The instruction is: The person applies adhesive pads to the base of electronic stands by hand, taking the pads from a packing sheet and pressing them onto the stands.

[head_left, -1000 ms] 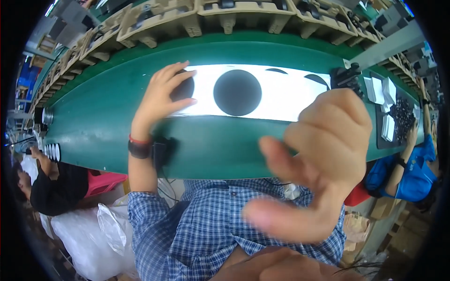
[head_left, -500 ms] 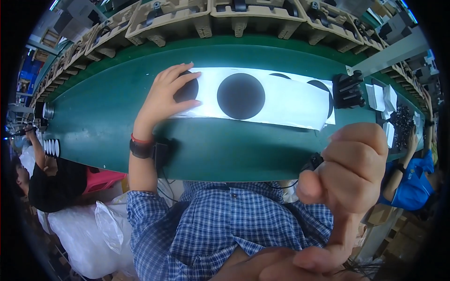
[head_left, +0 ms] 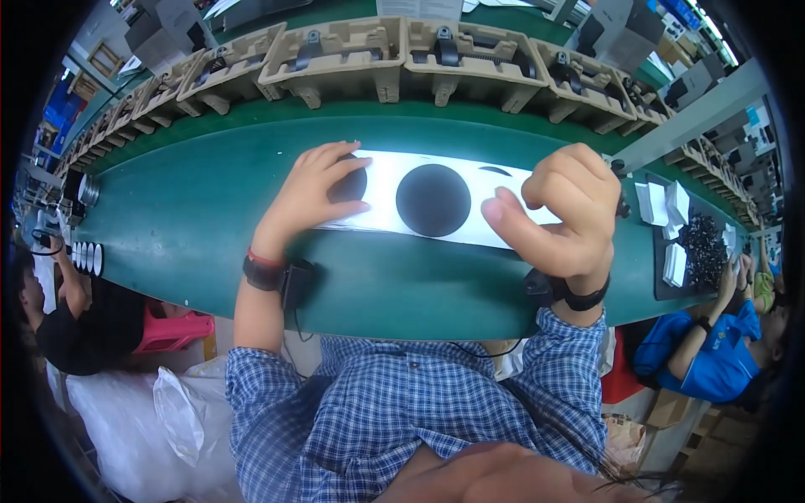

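A white strip of sheets with large black circles [head_left: 433, 200] lies across the green table. My left hand [head_left: 323, 189] rests over its left end, fingers spread and thumb apart, around a partly covered black circle. Above the strip's right part hovers my right hand [head_left: 566, 210], its fingers curled in and its thumb standing off from them, pointing left. Nothing shows between that thumb and the forefinger. The right end of the strip is hidden behind this hand. Each wrist wears a dark band with a small black box beside it.
Moulded tan trays [head_left: 331, 63] holding black parts line the far edge. A grey post [head_left: 696, 117] rises at the right, by a dark mat of small black pieces [head_left: 703, 243] and white boxes. Co-workers sit at left and right. White discs [head_left: 87, 258] stand at the left edge.
My right hand has moved from near the camera, away and left to over the strip's right part. My left hand stays on the left end. The whole view has shifted slightly.
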A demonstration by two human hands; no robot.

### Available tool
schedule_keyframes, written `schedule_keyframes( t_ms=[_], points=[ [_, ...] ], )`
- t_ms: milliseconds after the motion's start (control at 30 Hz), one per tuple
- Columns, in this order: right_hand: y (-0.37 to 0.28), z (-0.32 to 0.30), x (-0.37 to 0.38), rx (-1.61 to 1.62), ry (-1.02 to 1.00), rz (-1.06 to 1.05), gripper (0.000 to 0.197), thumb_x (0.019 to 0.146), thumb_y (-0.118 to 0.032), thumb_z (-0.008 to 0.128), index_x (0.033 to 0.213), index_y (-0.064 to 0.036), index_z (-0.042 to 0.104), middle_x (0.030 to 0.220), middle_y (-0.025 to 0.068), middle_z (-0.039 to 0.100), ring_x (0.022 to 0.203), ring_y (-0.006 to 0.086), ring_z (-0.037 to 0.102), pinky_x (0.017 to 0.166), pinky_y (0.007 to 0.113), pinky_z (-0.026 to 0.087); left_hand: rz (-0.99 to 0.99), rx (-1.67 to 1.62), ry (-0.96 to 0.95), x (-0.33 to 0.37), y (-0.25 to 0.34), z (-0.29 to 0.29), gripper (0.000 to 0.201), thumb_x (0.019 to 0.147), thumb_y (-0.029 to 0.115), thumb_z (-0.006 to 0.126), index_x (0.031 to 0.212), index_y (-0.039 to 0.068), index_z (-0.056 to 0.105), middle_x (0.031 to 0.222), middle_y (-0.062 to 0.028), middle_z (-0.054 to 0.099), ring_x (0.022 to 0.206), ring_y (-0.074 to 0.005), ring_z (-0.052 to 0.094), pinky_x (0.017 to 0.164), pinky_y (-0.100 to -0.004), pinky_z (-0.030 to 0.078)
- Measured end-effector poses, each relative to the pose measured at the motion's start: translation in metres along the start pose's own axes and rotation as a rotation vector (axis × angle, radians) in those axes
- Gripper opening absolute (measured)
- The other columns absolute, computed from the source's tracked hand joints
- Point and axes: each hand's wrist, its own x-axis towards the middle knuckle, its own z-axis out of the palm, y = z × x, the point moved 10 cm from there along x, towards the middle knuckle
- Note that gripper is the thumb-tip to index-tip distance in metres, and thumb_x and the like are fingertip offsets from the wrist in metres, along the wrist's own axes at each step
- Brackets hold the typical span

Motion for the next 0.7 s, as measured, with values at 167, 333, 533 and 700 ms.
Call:
schedule_keyframes(
  t_ms=[167, 333, 533, 700],
  points=[
    [0.008, -0.001, -0.001, 0.107, 0.085, 0.012, 0.032, 0.064, -0.008, 0.075, 0.093, -0.0160, 0.064, 0.059, -0.0028, 0.042, 0.050, 0.0120, 0.044, 0.046, 0.024, 0.032, -0.004, -0.005, 0.014, 0.004, -0.002, -0.002, 0.057, 0.072, 0.041, 0.073, 0.122, 0.017, 0.059, 0.135, -0.0115, 0.049, 0.126, -0.0322, 0.041, 0.106, -0.0419, 0.030],
    [0.007, 0.000, 0.005, 0.137, 0.006, 0.054, 0.026, 0.070, -0.025, 0.078, 0.076, -0.0075, 0.060, 0.058, 0.0006, 0.046, 0.051, 0.0157, 0.047, 0.047, 0.028, 0.034, -0.018, -0.010, -0.019, 0.004, -0.002, -0.001, 0.059, 0.073, 0.039, 0.072, 0.125, 0.016, 0.057, 0.138, -0.0103, 0.047, 0.128, -0.0316, 0.039, 0.107, -0.0428, 0.029],
    [0.014, 0.025, 0.005, 0.046, -0.245, 0.158, 0.033, 0.067, -0.028, 0.079, 0.061, -0.0093, 0.053, 0.059, 0.0017, 0.047, 0.056, 0.0172, 0.049, 0.052, 0.029, 0.036, -0.039, -0.005, -0.014, -0.003, -0.003, -0.002, 0.059, 0.073, 0.040, 0.073, 0.125, 0.015, 0.058, 0.137, -0.0113, 0.046, 0.128, -0.0319, 0.039, 0.107, -0.0431, 0.029],
    [0.048, 0.069, -0.039, 0.050, -0.616, 0.542, 0.028, 0.078, -0.029, 0.070, 0.071, -0.0041, 0.061, 0.067, 0.0088, 0.058, 0.069, 0.0263, 0.058, 0.067, 0.036, 0.045, -0.033, -0.016, -0.011, -0.004, -0.004, -0.005, 0.058, 0.075, 0.041, 0.072, 0.124, 0.015, 0.058, 0.137, -0.0118, 0.046, 0.128, -0.0319, 0.038, 0.107, -0.0432, 0.029]
  ],
)
